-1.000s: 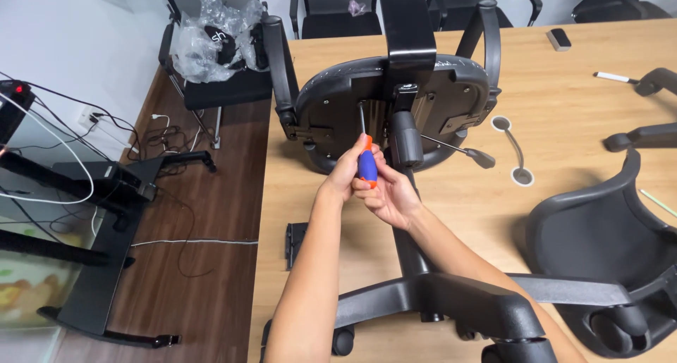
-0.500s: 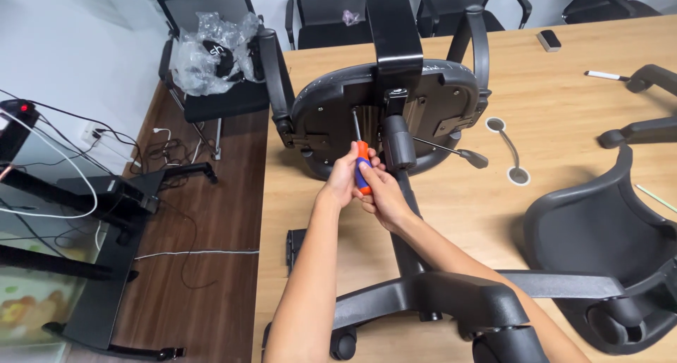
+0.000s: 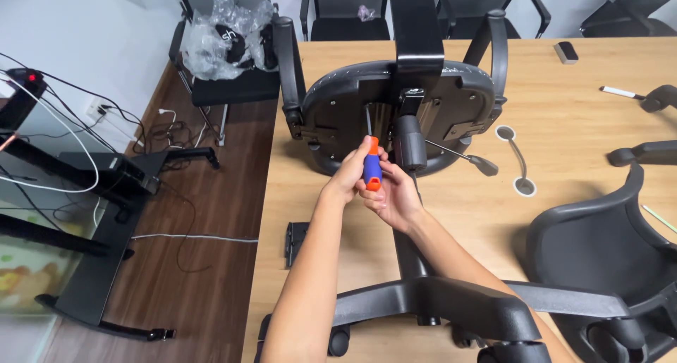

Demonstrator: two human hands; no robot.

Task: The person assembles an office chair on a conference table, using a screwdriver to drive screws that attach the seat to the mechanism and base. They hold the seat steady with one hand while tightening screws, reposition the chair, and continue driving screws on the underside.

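An office chair lies upside down on a wooden table (image 3: 578,116), its black seat underside (image 3: 430,109) facing me and its wheeled base (image 3: 451,306) near the bottom edge. Both my hands grip a screwdriver with a blue and orange handle (image 3: 373,167). My left hand (image 3: 349,176) wraps the handle from the left, my right hand (image 3: 396,197) from below and the right. The metal shaft (image 3: 367,120) points up into the seat mechanism, beside the black gas cylinder (image 3: 410,143).
A second dark chair shell (image 3: 606,250) lies at the right. Two armrest parts (image 3: 649,151) and a white pen (image 3: 620,91) rest on the far right of the table. A small black plate (image 3: 295,240) is by the left edge. Another chair holds plastic wrap (image 3: 226,35); cables lie on the floor.
The view has drifted slightly, so the seat and hands sit a little higher in the frame. Both hands stay on the screwdriver at the seat mechanism, its handle tilted a bit differently.
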